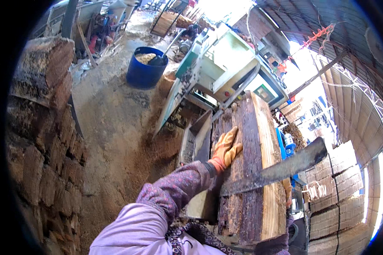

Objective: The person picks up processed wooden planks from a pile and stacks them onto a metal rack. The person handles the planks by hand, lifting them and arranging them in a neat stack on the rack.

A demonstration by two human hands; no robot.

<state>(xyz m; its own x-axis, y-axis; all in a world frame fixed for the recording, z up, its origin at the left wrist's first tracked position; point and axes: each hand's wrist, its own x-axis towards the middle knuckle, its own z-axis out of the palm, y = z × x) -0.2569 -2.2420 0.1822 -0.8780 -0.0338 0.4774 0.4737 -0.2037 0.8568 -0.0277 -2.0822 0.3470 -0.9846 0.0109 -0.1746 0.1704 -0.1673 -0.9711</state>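
Observation:
My left hand point(226, 151), in an orange and tan work glove, lies flat on a row of long wooden boards point(236, 208), fingers stretched out toward the machine. The boards sit side by side; several have dark, rough bark-like faces, and the rightmost board point(273, 204) shows pale wood. Across their near part reaches a long, flat, dark metal blade-like bar point(281, 168), its wide end jutting past the right side. Beside the pale board's right edge, a sliver of my gloved right hand point(288, 193) shows; its fingers are mostly hidden.
A large pale green and white machine point(230, 59) stands at the boards' far end. A blue barrel point(144, 72) of wood chips holds a shovel point(159, 58). Rough timber point(42, 148) is piled at left, strapped board stacks point(338, 199) at right. Sawdust covers the floor point(110, 148).

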